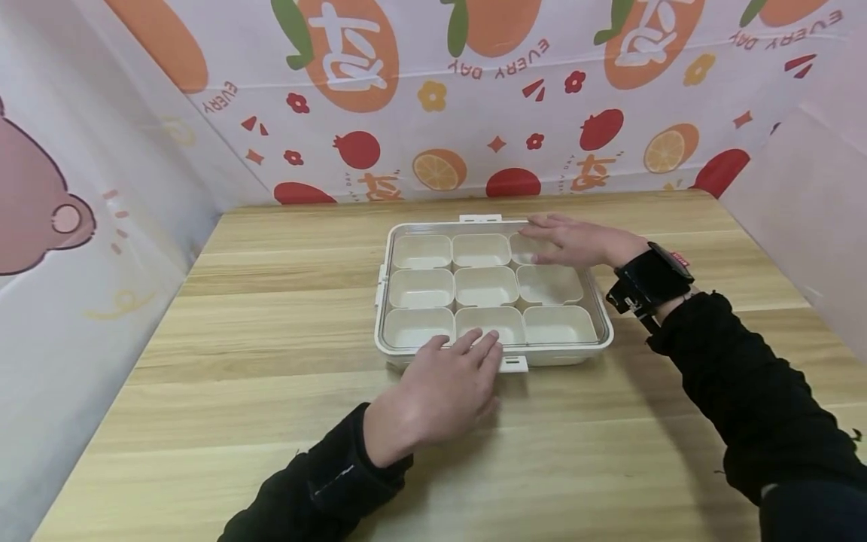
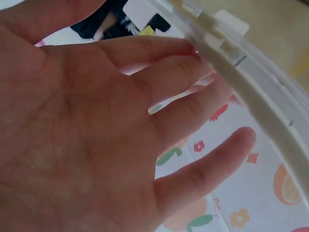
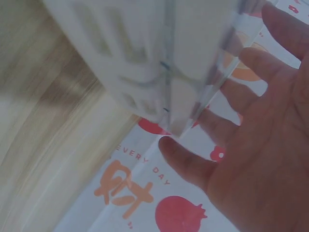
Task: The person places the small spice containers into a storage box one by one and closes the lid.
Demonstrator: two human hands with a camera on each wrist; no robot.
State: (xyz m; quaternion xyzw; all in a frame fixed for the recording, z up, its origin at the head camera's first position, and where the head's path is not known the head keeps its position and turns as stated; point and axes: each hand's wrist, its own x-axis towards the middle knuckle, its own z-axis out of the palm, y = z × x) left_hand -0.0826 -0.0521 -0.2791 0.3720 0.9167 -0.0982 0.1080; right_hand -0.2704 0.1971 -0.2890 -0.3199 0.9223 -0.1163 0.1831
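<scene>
A cream storage box under a clear lid sits on the table, with several small cups in rows inside. My left hand lies at its front edge, fingers spread and nearly straight, fingertips on the lid's front rim beside the front latch. Over the far right corner, my right hand rests its straight fingers on the lid. In the left wrist view the left palm faces the box rim. The right wrist view shows the right fingers along the lid's edge.
The wooden table extends on every side of the box. Behind it hangs a fruit-printed cloth, and a white cloth covers the left side. Latch tabs stick out at the box's back and left side.
</scene>
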